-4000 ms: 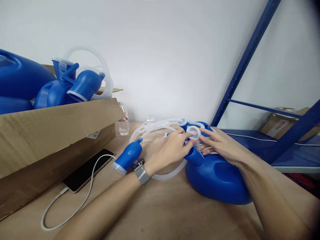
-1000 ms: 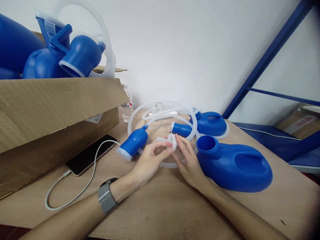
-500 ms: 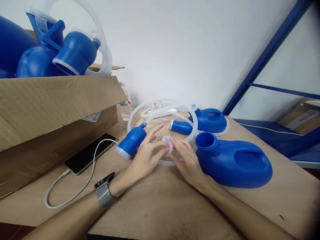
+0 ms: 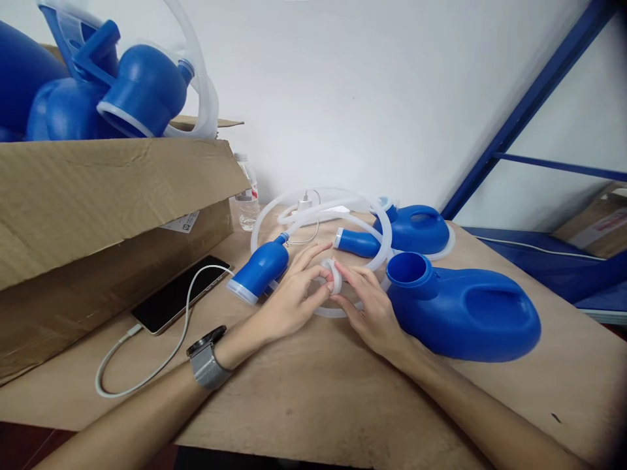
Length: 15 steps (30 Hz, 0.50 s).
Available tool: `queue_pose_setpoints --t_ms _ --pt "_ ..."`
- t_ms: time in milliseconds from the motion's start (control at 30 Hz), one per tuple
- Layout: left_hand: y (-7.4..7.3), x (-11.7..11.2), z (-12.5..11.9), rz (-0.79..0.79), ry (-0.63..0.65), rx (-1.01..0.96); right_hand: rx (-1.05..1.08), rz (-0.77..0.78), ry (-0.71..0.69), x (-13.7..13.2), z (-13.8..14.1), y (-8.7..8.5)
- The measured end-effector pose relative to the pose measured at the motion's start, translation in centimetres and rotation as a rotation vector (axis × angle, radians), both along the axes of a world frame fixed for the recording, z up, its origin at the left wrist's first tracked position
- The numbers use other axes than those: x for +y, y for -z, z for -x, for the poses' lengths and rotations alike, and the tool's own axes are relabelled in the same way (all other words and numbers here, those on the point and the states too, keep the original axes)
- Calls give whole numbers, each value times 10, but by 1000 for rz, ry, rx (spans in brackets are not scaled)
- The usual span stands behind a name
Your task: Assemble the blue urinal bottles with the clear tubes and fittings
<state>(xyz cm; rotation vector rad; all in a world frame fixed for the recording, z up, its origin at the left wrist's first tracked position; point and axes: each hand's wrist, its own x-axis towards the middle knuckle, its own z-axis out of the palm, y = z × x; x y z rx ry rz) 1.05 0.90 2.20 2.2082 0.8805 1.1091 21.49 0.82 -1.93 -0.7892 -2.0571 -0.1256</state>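
Both hands meet at mid-table around a small white plastic cap [image 4: 334,275]. My left hand [image 4: 294,297], watch on its wrist, pinches the cap with thumb and forefinger while its other fingers stretch out. My right hand [image 4: 368,304] grips the cap's other side with its fingertips. Right beside them lies a blue jug [image 4: 465,313] with its round mouth uncovered. A clear hose [image 4: 318,219] loops behind the hands and ends in a blue funnel piece [image 4: 259,271].
A big cardboard box [image 4: 98,196] on the left holds more blue jugs and hoses. A phone [image 4: 179,294] on a white cable lies by it. A second blue jug [image 4: 416,228], a water bottle [image 4: 247,192] and blue shelving [image 4: 539,85] stand behind.
Four seconds ago both hands were at the jug's mouth with the white cap on it. The cap has come off; the hands hold it over the table, the jug's mouth open.
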Motion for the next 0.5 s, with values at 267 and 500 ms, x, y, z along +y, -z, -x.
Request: queue_pose_setpoints --t_ms 267,500 --pt "0 5 5 144 74 -91 32 83 -44 -1 1 -2" --pt "2 4 2 216 76 -101 54 255 -124 -1 0 -4"
